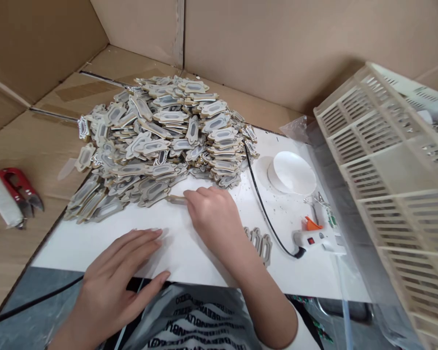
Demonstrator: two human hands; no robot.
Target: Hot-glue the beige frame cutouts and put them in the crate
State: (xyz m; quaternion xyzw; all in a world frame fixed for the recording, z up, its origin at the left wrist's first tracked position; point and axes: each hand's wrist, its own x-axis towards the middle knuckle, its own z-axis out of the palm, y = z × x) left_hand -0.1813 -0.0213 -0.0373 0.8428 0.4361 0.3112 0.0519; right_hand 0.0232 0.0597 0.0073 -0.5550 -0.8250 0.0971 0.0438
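A large pile of small frame-shaped plates [168,116] with scalloped ends and long openings covers the back of the white board [160,262]. My right hand [213,209] is closed at the front of the pile, its fingers curled on one flat plate [175,199] whose edge sticks out to the left. Its fingertips are partly hidden. My left hand [127,277] holds nothing, with fingers stretched out and thumb apart, over the board's front edge. Several more plates [265,249] lie in a row beside my right forearm.
To the right stand a white bowl [292,173] and a white hot glue gun [319,239] with an orange trigger and black cord [259,194]. A cream slotted crate [383,180] borders the right side. Red snips [20,189] lie left. Cardboard walls [259,53] enclose the back.
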